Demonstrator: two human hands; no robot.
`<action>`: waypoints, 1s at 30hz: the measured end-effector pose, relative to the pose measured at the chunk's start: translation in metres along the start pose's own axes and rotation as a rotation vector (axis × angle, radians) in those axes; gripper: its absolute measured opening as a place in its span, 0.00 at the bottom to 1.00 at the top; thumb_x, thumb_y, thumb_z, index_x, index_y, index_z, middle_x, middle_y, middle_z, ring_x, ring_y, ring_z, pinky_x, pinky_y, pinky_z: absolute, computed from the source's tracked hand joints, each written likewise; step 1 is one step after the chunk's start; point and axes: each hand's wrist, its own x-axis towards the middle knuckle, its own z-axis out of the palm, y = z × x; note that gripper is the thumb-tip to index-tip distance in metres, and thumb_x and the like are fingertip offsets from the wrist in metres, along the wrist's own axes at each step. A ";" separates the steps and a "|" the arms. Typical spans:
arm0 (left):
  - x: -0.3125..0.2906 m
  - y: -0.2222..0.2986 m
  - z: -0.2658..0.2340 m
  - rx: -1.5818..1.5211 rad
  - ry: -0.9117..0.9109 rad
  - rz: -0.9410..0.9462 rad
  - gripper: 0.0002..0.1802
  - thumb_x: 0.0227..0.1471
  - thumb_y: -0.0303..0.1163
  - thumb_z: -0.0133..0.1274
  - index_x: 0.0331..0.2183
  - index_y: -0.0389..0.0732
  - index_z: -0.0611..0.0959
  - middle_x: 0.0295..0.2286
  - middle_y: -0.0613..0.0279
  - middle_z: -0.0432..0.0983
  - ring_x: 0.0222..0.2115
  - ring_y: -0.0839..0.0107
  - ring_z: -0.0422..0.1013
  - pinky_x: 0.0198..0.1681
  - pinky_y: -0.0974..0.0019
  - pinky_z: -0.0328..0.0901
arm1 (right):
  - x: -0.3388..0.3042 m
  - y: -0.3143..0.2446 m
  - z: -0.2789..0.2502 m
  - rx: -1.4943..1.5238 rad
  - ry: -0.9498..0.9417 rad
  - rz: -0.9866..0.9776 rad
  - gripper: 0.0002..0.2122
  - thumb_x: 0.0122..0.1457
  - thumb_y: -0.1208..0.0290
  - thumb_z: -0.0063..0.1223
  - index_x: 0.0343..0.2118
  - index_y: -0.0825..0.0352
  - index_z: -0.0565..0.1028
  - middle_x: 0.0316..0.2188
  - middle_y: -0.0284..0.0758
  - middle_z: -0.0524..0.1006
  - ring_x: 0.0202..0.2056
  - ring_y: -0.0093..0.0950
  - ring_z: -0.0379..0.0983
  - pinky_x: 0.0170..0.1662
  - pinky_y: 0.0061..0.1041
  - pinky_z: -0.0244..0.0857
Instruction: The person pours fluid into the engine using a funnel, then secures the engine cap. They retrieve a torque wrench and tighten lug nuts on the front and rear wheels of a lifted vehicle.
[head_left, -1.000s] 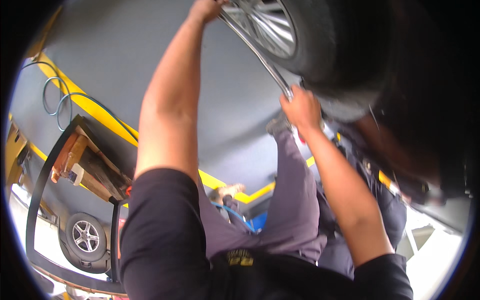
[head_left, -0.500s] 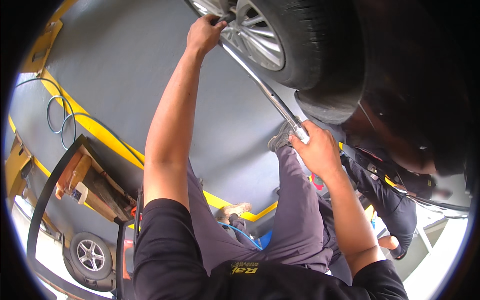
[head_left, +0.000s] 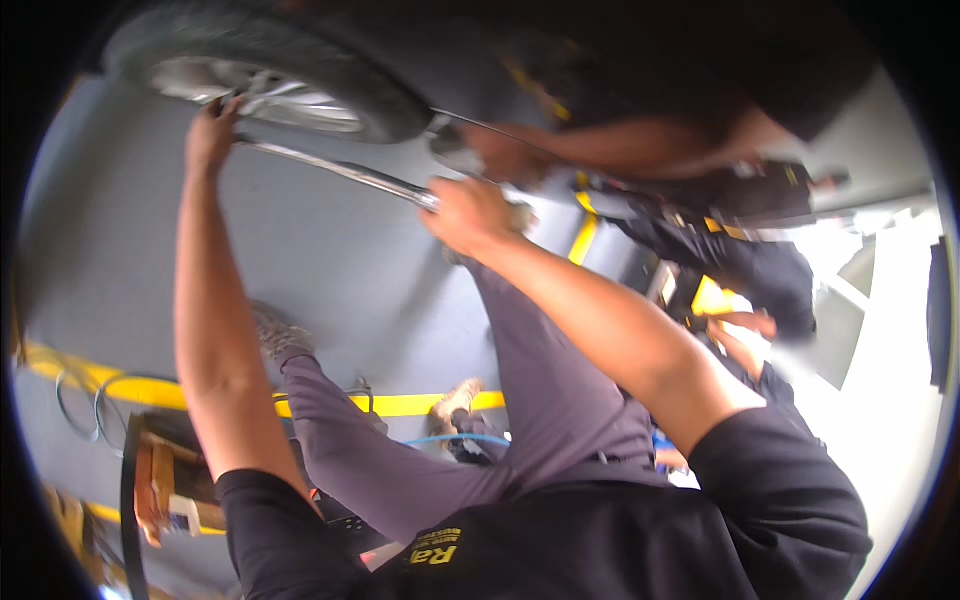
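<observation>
A long chrome torque wrench (head_left: 345,172) reaches across in front of a car wheel (head_left: 322,112) with silver spokes and a black tyre. My left hand (head_left: 212,138) is closed around the wrench's head end, close against the spokes; the fit on the wheel is hidden behind the fingers. My right hand (head_left: 468,215) is wrapped round the handle at the other end, below the tyre's right side. Both arms are stretched out, and the picture is blurred by motion.
The dark, shiny car body (head_left: 640,90) fills the top right. Another person in dark clothes (head_left: 770,275) is at the right. Yellow lines (head_left: 400,404) cross the grey floor (head_left: 330,240). A coiled hose (head_left: 85,400) and a black-framed cart (head_left: 132,500) are at lower left.
The view has swung, so the wheel and both hands appear farther left. The wrench now lies nearer to level, with its handle end higher in view. Both hands keep their hold.
</observation>
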 end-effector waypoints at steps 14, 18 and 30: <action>0.037 -0.058 -0.011 0.038 -0.130 0.121 0.25 0.67 0.50 0.51 0.48 0.37 0.83 0.33 0.62 0.81 0.34 0.69 0.73 0.40 0.63 0.66 | -0.006 0.006 0.014 0.024 0.090 -0.077 0.13 0.55 0.59 0.58 0.37 0.61 0.83 0.30 0.41 0.85 0.35 0.39 0.84 0.41 0.42 0.75; 0.047 -0.059 -0.016 0.012 -0.192 0.054 0.20 0.67 0.46 0.52 0.47 0.40 0.84 0.28 0.66 0.76 0.25 0.74 0.67 0.29 0.63 0.63 | -0.003 0.009 0.014 0.016 0.109 -0.073 0.13 0.55 0.59 0.58 0.36 0.62 0.83 0.29 0.39 0.85 0.34 0.38 0.84 0.40 0.41 0.75; 0.013 -0.037 -0.009 -0.349 -0.238 -0.056 0.23 0.68 0.37 0.50 0.58 0.32 0.76 0.49 0.47 0.79 0.48 0.57 0.77 0.51 0.56 0.75 | -0.014 -0.003 -0.016 0.097 -0.077 -0.023 0.11 0.56 0.66 0.55 0.40 0.62 0.82 0.35 0.45 0.84 0.39 0.46 0.82 0.44 0.50 0.73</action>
